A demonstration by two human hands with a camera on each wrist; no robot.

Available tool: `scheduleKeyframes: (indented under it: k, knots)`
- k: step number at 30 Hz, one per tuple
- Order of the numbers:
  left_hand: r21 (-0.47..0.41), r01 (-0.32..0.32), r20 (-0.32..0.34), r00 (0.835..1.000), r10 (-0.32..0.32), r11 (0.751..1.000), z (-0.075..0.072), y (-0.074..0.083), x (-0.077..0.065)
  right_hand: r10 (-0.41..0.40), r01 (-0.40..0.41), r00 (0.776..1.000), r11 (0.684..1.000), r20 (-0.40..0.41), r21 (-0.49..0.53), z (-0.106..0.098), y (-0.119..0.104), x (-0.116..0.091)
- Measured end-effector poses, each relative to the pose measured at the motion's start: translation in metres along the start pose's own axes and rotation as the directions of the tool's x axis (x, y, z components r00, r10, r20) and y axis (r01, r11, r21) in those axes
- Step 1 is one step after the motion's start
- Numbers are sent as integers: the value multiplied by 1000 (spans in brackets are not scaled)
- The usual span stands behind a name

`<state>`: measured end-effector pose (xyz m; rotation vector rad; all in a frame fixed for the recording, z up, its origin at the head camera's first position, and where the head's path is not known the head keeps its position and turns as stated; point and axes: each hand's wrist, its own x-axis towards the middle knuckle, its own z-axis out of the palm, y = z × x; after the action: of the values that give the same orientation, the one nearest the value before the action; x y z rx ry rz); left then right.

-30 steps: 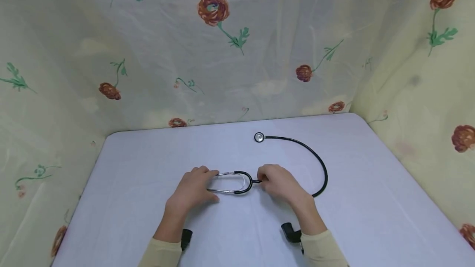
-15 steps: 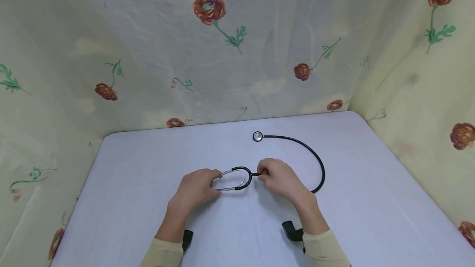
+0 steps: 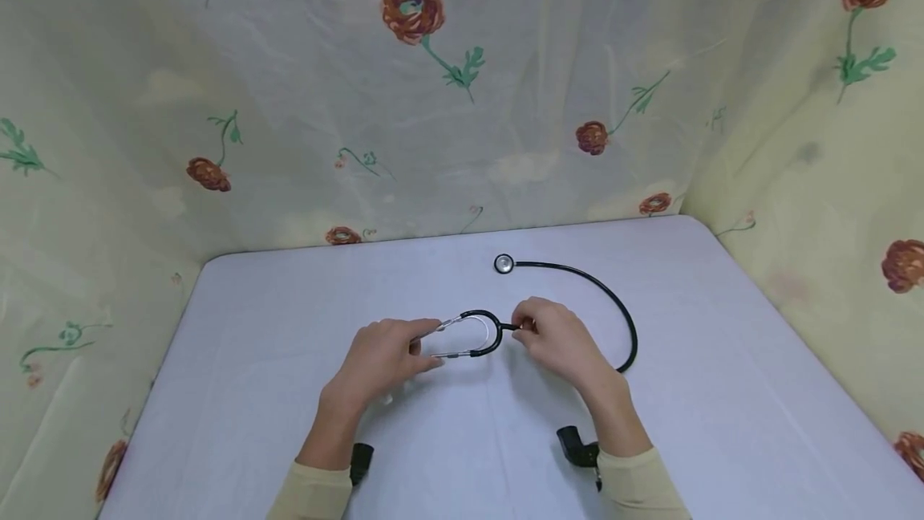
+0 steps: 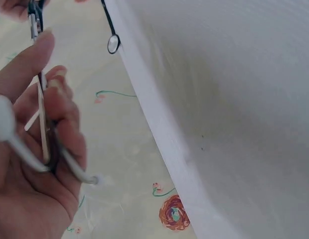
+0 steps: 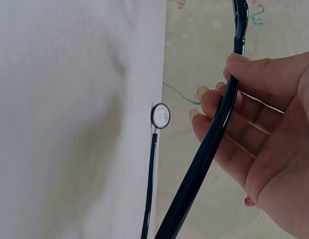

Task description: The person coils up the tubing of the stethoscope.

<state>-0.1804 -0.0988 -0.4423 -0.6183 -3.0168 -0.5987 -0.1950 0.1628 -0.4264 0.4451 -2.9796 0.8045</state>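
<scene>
Stethoscope [image 3: 500,335] stretched between two hands, its forked end raised over the middle of the table [image 3: 289,287].
The metal ear tubes [image 3: 453,355] are gripped by the left hand [image 3: 384,353], thumb set against curled fingers, while the black tubing [image 3: 629,315] is pinched between thumb and fingers of the right hand [image 3: 557,337], close to where it forks; by this double hold the forked end is apparently steadied. The chest piece [image 3: 504,264] is rested near the table's far edge, the tubing bowed toward the table's right side, presumably so that slack is allowed for the lifted end.
</scene>
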Motion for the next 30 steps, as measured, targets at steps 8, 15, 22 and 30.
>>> scheduleKeyframes:
  k: [8,15,22,30]
  knots:
    - [3,-23,-125,992,23,1000,-11,-1,-3,12,-12,999,1000,33,-16,3,1,1]
    - [20,59,-173,983,-55,998,-18,-11,-6,60,-61,996,998,62,5,4,1,1]
    - [66,140,-216,969,-123,988,-23,-15,-8,14,-12,998,1000,61,-28,5,-1,1]
    - [90,196,-149,972,-182,976,-25,-13,-11,-147,148,984,989,-97,6,-4,-3,-3]
